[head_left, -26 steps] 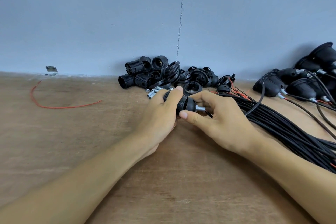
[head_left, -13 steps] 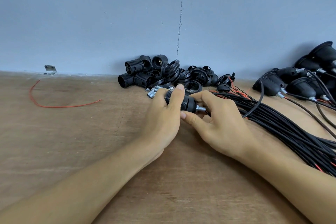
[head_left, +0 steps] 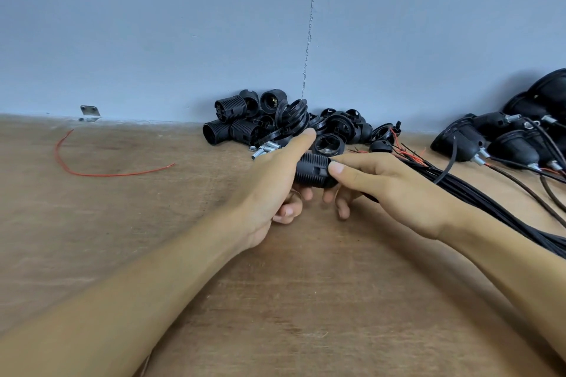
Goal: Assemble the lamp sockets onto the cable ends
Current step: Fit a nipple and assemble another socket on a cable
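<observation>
A black threaded lamp socket (head_left: 311, 168) lies sideways between both hands, just above the wooden table. My left hand (head_left: 272, 184) grips its left end, index finger stretched along the top. My right hand (head_left: 386, 187) pinches its right end between thumb and fingers. The socket's cable end is hidden behind my right hand. A thick bundle of black cables (head_left: 502, 208) runs from my right hand toward the lower right. A heap of loose black socket parts (head_left: 275, 122) sits against the wall behind the hands.
Small metal tubes (head_left: 265, 150) lie in front of the heap. Sockets fitted on cables (head_left: 502, 144) are piled at the far right. A loose red wire (head_left: 92, 173) curves on the table at left, near a metal bracket (head_left: 89, 113) at the blue wall.
Both hands have turned on the socket: its ribbed body now shows between them, and the metal tube seen earlier at its right end is covered by my right hand.
</observation>
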`<state>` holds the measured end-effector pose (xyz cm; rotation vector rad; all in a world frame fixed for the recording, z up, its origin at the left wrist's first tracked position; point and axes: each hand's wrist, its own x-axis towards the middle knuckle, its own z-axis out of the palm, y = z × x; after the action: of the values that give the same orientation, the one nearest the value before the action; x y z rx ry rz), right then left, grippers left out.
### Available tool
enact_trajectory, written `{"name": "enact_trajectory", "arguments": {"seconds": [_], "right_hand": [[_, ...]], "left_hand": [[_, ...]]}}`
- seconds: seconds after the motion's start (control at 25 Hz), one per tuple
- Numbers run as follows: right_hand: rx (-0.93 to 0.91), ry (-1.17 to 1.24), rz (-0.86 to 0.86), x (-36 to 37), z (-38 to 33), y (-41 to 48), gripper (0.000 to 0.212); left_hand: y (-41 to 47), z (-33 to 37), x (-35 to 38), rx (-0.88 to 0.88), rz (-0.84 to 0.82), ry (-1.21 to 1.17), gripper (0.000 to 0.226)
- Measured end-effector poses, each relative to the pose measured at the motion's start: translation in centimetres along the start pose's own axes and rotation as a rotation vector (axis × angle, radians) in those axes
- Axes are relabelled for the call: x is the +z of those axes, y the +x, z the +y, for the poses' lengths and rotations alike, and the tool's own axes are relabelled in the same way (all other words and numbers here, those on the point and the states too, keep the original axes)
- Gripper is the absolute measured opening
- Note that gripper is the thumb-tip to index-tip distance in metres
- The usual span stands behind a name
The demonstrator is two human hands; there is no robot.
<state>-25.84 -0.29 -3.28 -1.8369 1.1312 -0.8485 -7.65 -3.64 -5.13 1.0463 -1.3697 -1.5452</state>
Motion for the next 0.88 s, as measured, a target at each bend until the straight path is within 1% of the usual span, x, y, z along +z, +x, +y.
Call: {"name": "enact_trajectory", "arguments": {"seconds": [0.12,0.2,0.28,0.36,0.48,0.68,0.76,0.84,0.88], "right_hand": [[0.008,0.039,-0.029,0.1,-0.3,-0.1,0.027],[-0.016,0.028,-0.027,0.6,-0.5,-0.2,0.027],[-0.04,0.012,0.008,1.0,-0.6,-0.2,0.022],[-0.052,-0.006,0.024,1.4,-0.6,-0.2,0.016],[-0.073,-0.036,0.007,1.9,-0.3,-0.3,0.013],[-0.094,-0.064,0.044,2.4,0.3,-0.1,0.019],[-0.112,-0.073,0.046,2.4,0.4,0.0,0.017],[-0.125,-0.131,0.071,2.2,0.7,0.1,0.019],[-0.131,-0.186,0.113,2.0,1.0,0.1,0.019]], "left_hand": [[-0.3,0.4,0.2,-0.051,0.029,0.026,0.046],[-0.5,0.5,0.7,-0.057,0.119,0.067,0.038],[-0.8,0.6,1.2,0.018,0.256,0.172,0.031],[-1.0,0.5,1.5,0.15,0.369,0.305,0.032],[-1.2,0.3,1.3,0.274,0.447,0.47,0.036],[-1.3,-0.2,1.0,0.327,0.477,0.515,0.037],[-1.2,-0.3,0.9,0.339,0.478,0.508,0.035],[-0.9,-0.5,0.9,0.314,0.435,0.472,0.03],[-0.7,-0.6,1.0,0.285,0.396,0.414,0.027]]}}
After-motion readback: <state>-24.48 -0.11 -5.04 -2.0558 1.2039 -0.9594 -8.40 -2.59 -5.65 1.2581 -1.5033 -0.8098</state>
